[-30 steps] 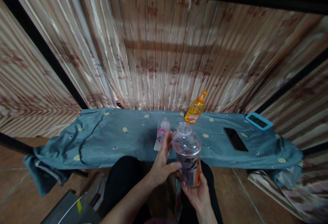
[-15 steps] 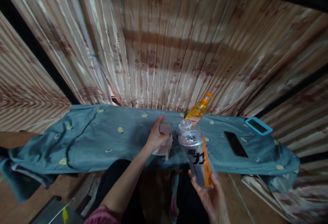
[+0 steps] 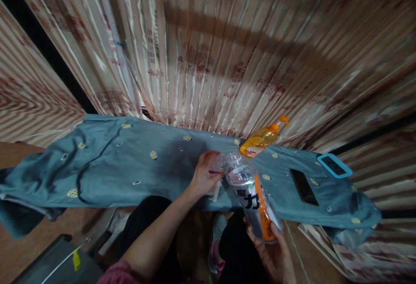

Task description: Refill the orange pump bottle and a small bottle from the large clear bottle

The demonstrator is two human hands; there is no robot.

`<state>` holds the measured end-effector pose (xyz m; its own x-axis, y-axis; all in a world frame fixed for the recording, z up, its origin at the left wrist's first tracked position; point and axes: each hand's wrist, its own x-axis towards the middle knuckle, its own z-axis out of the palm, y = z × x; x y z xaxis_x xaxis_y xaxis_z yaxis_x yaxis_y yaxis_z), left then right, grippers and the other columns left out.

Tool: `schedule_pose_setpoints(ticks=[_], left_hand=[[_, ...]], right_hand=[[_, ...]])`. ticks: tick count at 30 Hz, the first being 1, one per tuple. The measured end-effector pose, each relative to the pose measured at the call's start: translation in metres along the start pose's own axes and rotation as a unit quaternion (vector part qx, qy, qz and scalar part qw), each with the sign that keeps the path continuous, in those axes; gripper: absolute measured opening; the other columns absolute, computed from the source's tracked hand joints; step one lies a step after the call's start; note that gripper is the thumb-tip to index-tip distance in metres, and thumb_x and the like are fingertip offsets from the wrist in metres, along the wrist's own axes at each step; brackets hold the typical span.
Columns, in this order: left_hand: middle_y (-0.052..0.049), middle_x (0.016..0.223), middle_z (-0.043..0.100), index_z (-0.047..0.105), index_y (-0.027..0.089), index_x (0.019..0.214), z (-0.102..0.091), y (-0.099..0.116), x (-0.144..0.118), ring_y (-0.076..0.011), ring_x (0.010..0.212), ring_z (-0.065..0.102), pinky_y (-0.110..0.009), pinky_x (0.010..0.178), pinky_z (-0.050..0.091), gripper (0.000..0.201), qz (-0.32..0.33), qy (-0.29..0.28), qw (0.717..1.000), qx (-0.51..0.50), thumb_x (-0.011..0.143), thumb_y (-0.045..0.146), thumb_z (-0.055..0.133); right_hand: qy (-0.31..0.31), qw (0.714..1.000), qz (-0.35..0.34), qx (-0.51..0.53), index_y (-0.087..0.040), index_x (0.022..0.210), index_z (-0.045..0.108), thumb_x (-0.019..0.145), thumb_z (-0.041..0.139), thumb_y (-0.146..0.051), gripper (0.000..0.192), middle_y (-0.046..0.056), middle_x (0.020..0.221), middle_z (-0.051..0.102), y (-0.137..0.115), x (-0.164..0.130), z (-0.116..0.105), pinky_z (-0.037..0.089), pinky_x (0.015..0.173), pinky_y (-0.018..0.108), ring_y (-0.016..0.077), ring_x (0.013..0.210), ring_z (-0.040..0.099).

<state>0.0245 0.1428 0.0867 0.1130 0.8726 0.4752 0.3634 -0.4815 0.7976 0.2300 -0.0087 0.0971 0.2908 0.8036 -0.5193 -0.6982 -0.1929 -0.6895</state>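
My left hand [image 3: 204,175] is closed round a small clear bottle [image 3: 219,162] with a pink band, tilted to the right. Its neck points at the mouth of a large drink bottle [image 3: 251,199]; whether the two touch I cannot tell. That large bottle is clear plastic with a silver and orange label, and it leans with its mouth away from me. My right hand [image 3: 271,249] grips it near the base. Beneath my left hand a white crumpled piece [image 3: 215,190], perhaps tissue, partly shows. Just behind the bottle mouths stands an orange pump bottle [image 3: 260,141].
A black phone [image 3: 304,187] and a blue-framed device [image 3: 334,165] lie on the right of the green cloth-covered surface [image 3: 169,167]. Pleated curtains [image 3: 208,67] hang close behind it. At the lower left is a dark box-like object [image 3: 65,260].
My left hand has tipped the small bottle rightward and brought it up to the large bottle's mouth. The view has shifted slightly. My right hand keeps its grip.
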Motion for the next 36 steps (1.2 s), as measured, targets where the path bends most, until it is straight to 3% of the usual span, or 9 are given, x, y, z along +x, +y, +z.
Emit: schedule_pose_setpoints(ticks=[10, 18, 23, 27, 32, 36], left_hand=[[-0.012, 0.139, 0.051, 0.042, 0.021, 0.138, 0.004, 0.001, -0.003, -0.0300, 0.128, 0.050, -0.050, 0.110, 0.042, 0.073, -0.040, -0.005, 0.999, -0.012, 0.074, 0.032, 0.077], [-0.011, 0.133, 0.060, 0.049, 0.023, 0.133, 0.007, -0.001, -0.003, -0.0313, 0.126, 0.054, -0.052, 0.109, 0.041, 0.068, -0.049, -0.032, 0.998, 0.006, 0.073, 0.035, 0.078], [-0.011, 0.130, 0.061, 0.051, 0.021, 0.130, 0.008, -0.003, -0.004, -0.0299, 0.123, 0.056, -0.048, 0.107, 0.044, 0.063, -0.034, -0.019, 0.999, -0.003, 0.074, 0.034, 0.078], [-0.011, 0.127, 0.061, 0.052, 0.021, 0.128, 0.007, -0.003, -0.003, -0.0288, 0.120, 0.058, -0.046, 0.106, 0.046, 0.060, -0.031, -0.014, 0.999, -0.014, 0.075, 0.033, 0.077], [-0.010, 0.124, 0.062, 0.052, 0.020, 0.127, 0.006, -0.002, -0.002, -0.0284, 0.118, 0.059, -0.045, 0.105, 0.047, 0.058, -0.036, -0.011, 0.999, -0.022, 0.075, 0.032, 0.075], [-0.011, 0.126, 0.061, 0.052, 0.020, 0.127, 0.005, -0.003, -0.002, -0.0294, 0.120, 0.058, -0.046, 0.106, 0.046, 0.058, -0.037, -0.010, 0.999, -0.028, 0.075, 0.031, 0.074]], right_hand=[[0.032, 0.999, -0.024, -0.016, -0.024, 0.091, 0.076, 0.046, 0.096, -0.033, 0.050, 0.003, 0.089, 0.080, -0.005, -0.005, -0.005, 0.066, 0.062, 0.036, 0.0264, 0.076, 0.076], [0.068, 0.997, -0.022, -0.021, -0.026, 0.093, 0.075, 0.048, 0.096, -0.030, 0.050, -0.002, 0.090, 0.080, -0.008, -0.008, -0.024, 0.066, 0.062, 0.032, 0.0207, 0.075, 0.075], [0.048, 0.998, -0.015, -0.031, -0.031, 0.099, 0.075, 0.055, 0.093, -0.029, 0.048, -0.004, 0.096, 0.080, -0.011, 0.000, -0.050, 0.065, 0.070, 0.032, 0.0205, 0.085, 0.075], [0.029, 0.999, -0.011, -0.042, -0.030, 0.098, 0.076, 0.062, 0.090, -0.033, 0.038, -0.001, 0.100, 0.079, -0.015, -0.005, -0.055, 0.065, 0.073, 0.034, 0.0217, 0.091, 0.073], [0.014, 0.998, -0.032, -0.057, -0.031, 0.107, 0.074, 0.071, 0.084, -0.039, 0.038, 0.002, 0.110, 0.076, -0.017, -0.027, -0.038, 0.062, 0.084, 0.045, 0.0253, 0.103, 0.069], [0.006, 0.997, -0.038, -0.062, -0.030, 0.103, 0.076, 0.070, 0.083, -0.037, 0.034, 0.005, 0.107, 0.077, -0.019, -0.040, -0.034, 0.057, 0.090, 0.059, 0.0304, 0.097, 0.070]])
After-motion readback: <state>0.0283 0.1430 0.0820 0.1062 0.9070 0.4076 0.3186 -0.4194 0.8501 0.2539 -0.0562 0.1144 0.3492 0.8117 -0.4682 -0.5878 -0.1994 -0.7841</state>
